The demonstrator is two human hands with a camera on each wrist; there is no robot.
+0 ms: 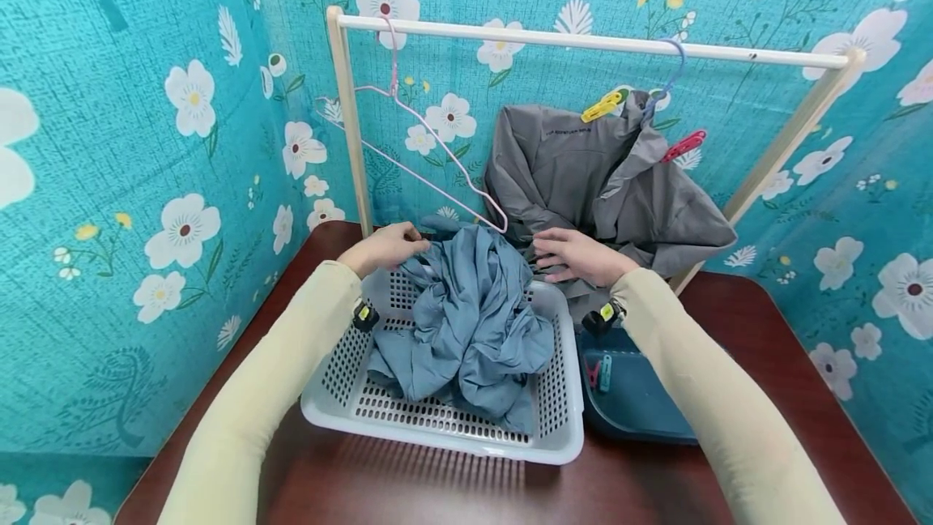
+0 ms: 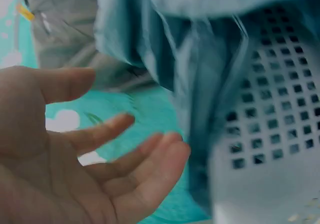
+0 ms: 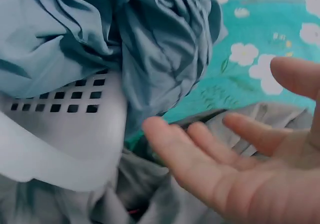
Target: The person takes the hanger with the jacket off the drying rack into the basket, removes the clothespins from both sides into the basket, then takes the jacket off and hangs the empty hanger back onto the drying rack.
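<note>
A crumpled blue-grey garment [image 1: 470, 306] lies heaped in a white perforated laundry basket [image 1: 521, 450], some of it draped over the far rim. My left hand [image 1: 386, 248] is beside the cloth at the basket's far left corner. In the left wrist view that hand [image 2: 100, 159] has its fingers loosely spread, with nothing held and the cloth close by the fingertips. On the other side, my right hand [image 1: 583, 256] hovers near the far right corner, between the garment and a grey garment [image 1: 561, 160]. Its fingers [image 3: 205, 159] are extended and hold nothing in the right wrist view.
A wooden rack's white bar [image 1: 510, 34] carries an unused pink hanger [image 1: 445, 136] and a blue hanger [image 1: 678, 63] bearing the grey garment. Yellow [image 1: 602, 106] and red [image 1: 683, 146] clothespins grip that garment. A dark blue bin [image 1: 641, 403] with clothespins stands right of the basket.
</note>
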